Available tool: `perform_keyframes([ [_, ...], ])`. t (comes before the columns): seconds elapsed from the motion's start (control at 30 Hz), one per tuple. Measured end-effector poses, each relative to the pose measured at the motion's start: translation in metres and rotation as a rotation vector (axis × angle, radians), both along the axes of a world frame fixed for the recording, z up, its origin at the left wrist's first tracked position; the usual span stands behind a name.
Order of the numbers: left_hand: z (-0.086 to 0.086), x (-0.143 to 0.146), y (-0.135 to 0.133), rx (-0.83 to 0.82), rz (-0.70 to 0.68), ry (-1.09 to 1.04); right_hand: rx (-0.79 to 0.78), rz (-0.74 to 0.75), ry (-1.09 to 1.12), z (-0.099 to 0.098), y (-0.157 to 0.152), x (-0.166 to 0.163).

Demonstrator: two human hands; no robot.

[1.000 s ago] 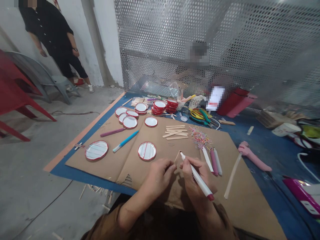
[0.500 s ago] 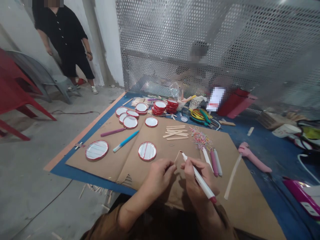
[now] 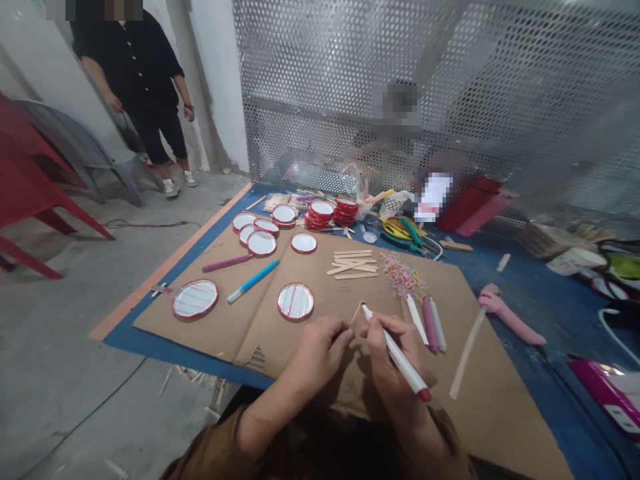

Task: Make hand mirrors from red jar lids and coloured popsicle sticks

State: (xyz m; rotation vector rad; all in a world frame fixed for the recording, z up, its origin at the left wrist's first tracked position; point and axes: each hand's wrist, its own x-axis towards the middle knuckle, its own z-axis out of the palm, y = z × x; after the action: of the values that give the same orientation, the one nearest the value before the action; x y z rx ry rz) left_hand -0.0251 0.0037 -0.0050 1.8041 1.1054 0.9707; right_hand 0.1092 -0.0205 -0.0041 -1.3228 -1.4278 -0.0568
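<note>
My left hand pinches a thin wooden craft stick near the front of the cardboard sheet. In my right hand is a white marker with a red end, its tip touching or very near the stick's top end. A round red-rimmed lid with sticks laid across it lies left of my hands. Beyond them rest several loose craft sticks and a pile of coloured rubber bands. Several markers lie to the right of my fingers.
A pink hot glue gun lies at the right, a glue stick protruding. Stacked red-rimmed lids, pliers and a lit phone are at the back by a perforated metal panel. A person stands at the far left.
The standing person has shifted to the right with the legs in a new stance. My hands, the stick and the marker stay in nearly the same place.
</note>
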Motion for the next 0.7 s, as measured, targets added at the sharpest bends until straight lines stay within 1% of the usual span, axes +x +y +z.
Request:
perform_keyframes([
  [0.17, -0.0012, -0.0001, 0.0001, 0.008, -0.006, -0.002, -0.028, 0.021, -0.01, -0.0007, -0.0006, 0.0012],
  [0.4, 0.0011, -0.0002, -0.0004, -0.013, -0.005, -0.007, -0.021, -0.004, 0.035, -0.0071, -0.0009, 0.0024],
  [0.7, -0.0009, -0.0005, 0.0003, 0.003, -0.006, -0.01, -0.033, 0.009, 0.019, -0.0032, -0.0012, 0.002],
])
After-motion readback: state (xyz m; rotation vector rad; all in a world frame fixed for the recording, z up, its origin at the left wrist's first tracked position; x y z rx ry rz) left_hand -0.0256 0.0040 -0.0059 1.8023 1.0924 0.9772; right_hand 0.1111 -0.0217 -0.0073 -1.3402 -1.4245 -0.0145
